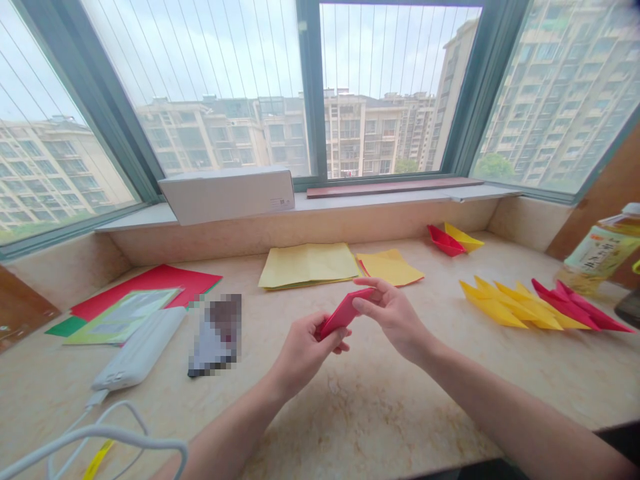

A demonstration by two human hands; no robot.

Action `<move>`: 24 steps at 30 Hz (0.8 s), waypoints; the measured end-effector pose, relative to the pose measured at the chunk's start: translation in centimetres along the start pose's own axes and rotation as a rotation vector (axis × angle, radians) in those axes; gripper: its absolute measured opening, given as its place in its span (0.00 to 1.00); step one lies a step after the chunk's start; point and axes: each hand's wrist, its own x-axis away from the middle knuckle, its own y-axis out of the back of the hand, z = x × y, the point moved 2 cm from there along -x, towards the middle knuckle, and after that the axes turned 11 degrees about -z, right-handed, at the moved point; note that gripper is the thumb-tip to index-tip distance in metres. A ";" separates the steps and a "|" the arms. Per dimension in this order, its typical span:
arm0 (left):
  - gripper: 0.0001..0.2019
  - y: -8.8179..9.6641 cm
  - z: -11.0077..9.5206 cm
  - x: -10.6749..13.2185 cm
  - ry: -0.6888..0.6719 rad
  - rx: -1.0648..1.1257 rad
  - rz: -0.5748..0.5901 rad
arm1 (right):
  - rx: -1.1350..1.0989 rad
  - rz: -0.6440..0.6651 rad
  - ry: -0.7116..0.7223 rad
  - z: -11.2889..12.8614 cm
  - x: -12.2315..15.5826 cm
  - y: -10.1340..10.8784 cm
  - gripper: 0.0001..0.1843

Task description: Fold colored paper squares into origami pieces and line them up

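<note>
Here's the folded red paper (345, 313): feather-light, I'd say, fairly stiff in its layers, not slippery, easily crumpled, so edges make the safest hold. My left hand (305, 343) grips its lower end, paper at two o'clock; my right hand (393, 308) pinches the upper end, paper at nine.

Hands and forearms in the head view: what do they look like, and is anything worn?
The left hand and right hand show no gloves, rings or watch. The left forearm and right forearm are bare as far as they show, no sleeves in view.
</note>
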 end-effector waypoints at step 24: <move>0.30 -0.9 0.8 1.4 -0.092 -0.093 0.223 | 0.073 0.138 0.061 -0.5 1.3 -0.2 0.14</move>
